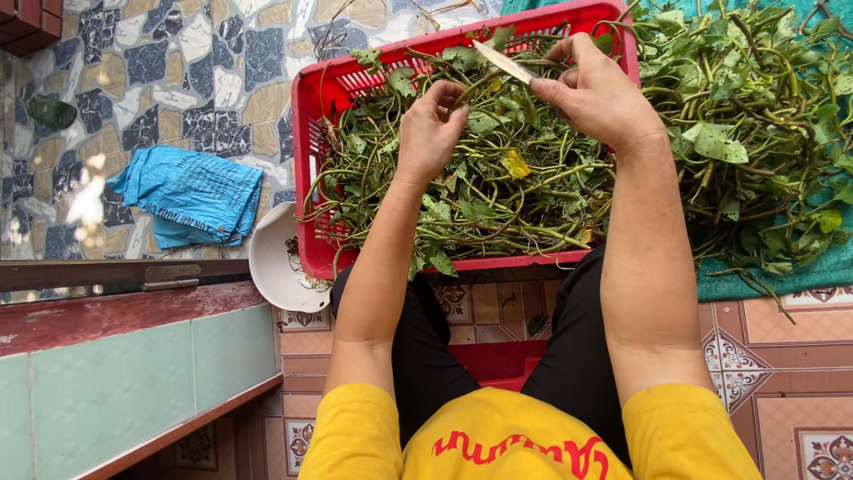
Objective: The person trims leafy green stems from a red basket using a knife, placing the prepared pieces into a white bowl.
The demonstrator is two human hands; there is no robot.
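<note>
The left hand (433, 124) is closed, pinching a thin green vine stem (471, 89). The right hand (593, 89) is clamped on a small pale-bladed knife (503, 62) touching that stem. Both hands are above the red plastic basket (311, 116) of leafy vines. A white bowl (271, 267) and a blue bag (191, 196) lie to the left.

Person, seen from above. Upper garment: yellow short-sleeved shirt (498, 440), sleeves ending above the elbow, with a red printed marking across the chest. Lower garment: black trousers (426, 356), plain, covering both legs. Forearms bare below the sleeves. Left hand (431, 133) and right hand (595, 93) bare: no gloves, rings, watch or bracelet visible. Fingers (449, 93) uncovered, nails short.
</note>
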